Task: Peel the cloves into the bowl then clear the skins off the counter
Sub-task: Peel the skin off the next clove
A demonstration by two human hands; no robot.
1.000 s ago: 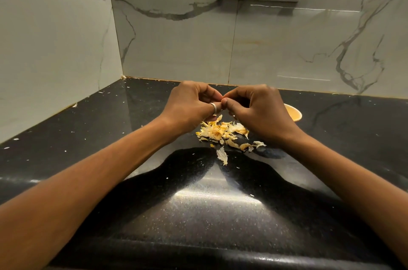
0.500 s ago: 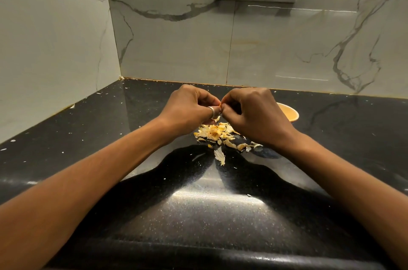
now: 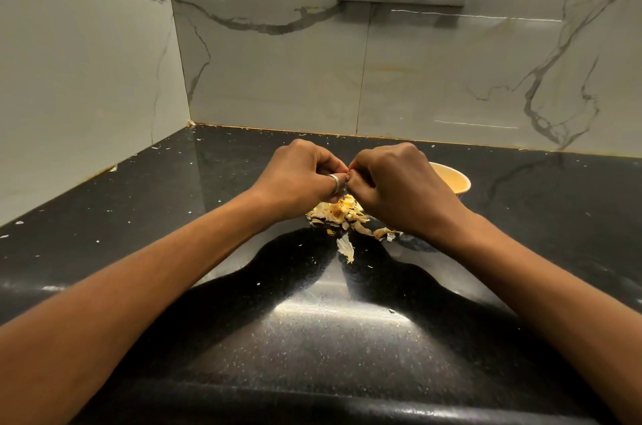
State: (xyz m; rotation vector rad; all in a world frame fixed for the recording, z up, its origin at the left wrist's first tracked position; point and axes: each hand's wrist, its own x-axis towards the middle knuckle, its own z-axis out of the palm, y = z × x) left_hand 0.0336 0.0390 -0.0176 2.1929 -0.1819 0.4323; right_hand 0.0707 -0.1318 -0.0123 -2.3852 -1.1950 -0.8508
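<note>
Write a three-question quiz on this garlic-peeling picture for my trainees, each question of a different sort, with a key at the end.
1. True or false: the bowl stands on the counter, just beyond the right hand.
2. Multiple choice: where do the loose skins lie? A in the bowl; B on the counter below the hands; C on the floor.
3. Fill in: the ring sits on the ___ hand, which together with the other hand pinches a small piece, probably a clove.

Key: 1 true; 2 B; 3 left hand.
</note>
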